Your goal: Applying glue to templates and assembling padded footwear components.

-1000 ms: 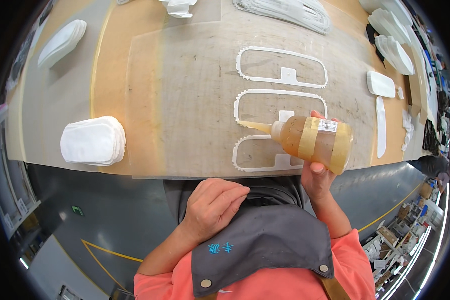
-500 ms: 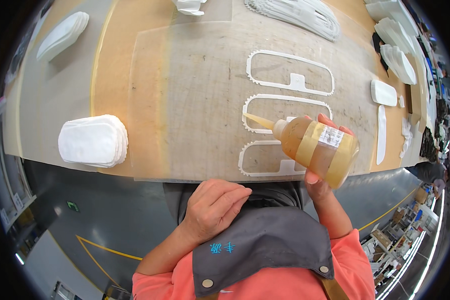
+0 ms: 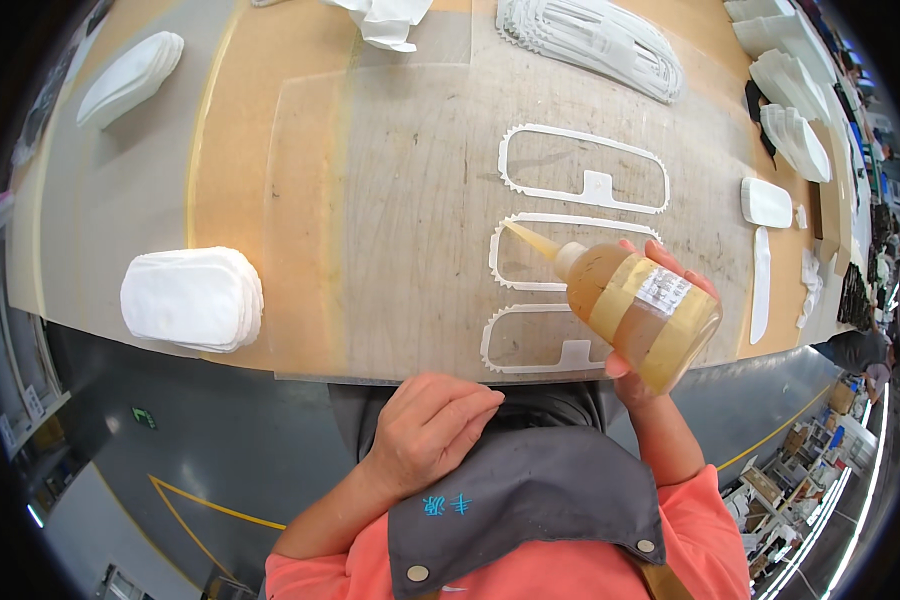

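Observation:
My right hand (image 3: 638, 388) is wrapped round a squeeze bottle (image 3: 600, 285) of amber liquid, tilted with its pointed nozzle toward the left. The nozzle tip is at the upper left corner of the middle white frame (image 3: 493, 258), a thin rounded outline with a toothed end; whether it touches cannot be told. Beyond lies a similar frame (image 3: 582, 197) with a small tab inside. The bottle and hand partly cover a third frame (image 3: 487, 342), nearest me. My left hand (image 3: 430, 425) rests at the table's front edge, fingers bunched together, with nothing visible in them.
A stack of white rounded pads (image 3: 185, 300) sits at the left front, another stack (image 3: 135, 80) farther back. Piled white frames (image 3: 595, 45) lie at the far side. Crumpled white material (image 3: 385, 20) is left of them. White pieces (image 3: 767, 202) line the right side.
The nozzle tip has shifted from the middle frame's left side to its upper left corner. The table appears slightly lower in view. My left hand keeps its bunched pose.

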{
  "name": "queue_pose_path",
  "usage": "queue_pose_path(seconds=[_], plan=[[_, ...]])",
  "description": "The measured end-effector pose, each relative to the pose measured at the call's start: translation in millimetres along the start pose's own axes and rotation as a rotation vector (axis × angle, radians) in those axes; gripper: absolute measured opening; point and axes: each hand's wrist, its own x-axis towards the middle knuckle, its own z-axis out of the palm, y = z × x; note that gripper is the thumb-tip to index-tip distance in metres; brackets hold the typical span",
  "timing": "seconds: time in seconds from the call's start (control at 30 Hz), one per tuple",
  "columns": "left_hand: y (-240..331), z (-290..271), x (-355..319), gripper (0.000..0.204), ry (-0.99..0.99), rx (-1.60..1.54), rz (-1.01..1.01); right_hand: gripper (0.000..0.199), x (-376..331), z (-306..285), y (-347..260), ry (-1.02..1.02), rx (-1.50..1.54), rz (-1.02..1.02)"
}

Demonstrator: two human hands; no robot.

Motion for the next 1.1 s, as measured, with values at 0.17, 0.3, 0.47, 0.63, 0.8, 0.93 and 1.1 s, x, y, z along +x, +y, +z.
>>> queue_pose_path(seconds=[0.17,0.3,0.47,0.63,0.8,0.93,1.1], plan=[[1,0,1,0.025,0.003,0.003,0.001,0.112,1,-3,-3,0.059,0.004,0.056],[2,1,1,0.026,0.011,0.006,0.008,0.112,-1,-10,-1,0.099,-0.012,0.070],[3,5,1,0.026,0.013,0.029,0.012,0.112,-5,-20,-2,0.159,-0.030,0.097],[4,8,1,0.025,-0.008,0.064,0.008,0.111,-8,-34,0,0.199,-0.060,0.092],[6,11,2,0.024,-0.022,0.074,0.013,0.111,-11,-44,-2,0.260,-0.056,0.116],[7,13,5,0.024,-0.024,0.090,0.037,0.111,-11,-53,-5,0.290,-0.077,0.129],[9,15,9,0.024,-0.035,0.090,0.049,0.111,-14,-65,-1,0.332,-0.087,0.140]])
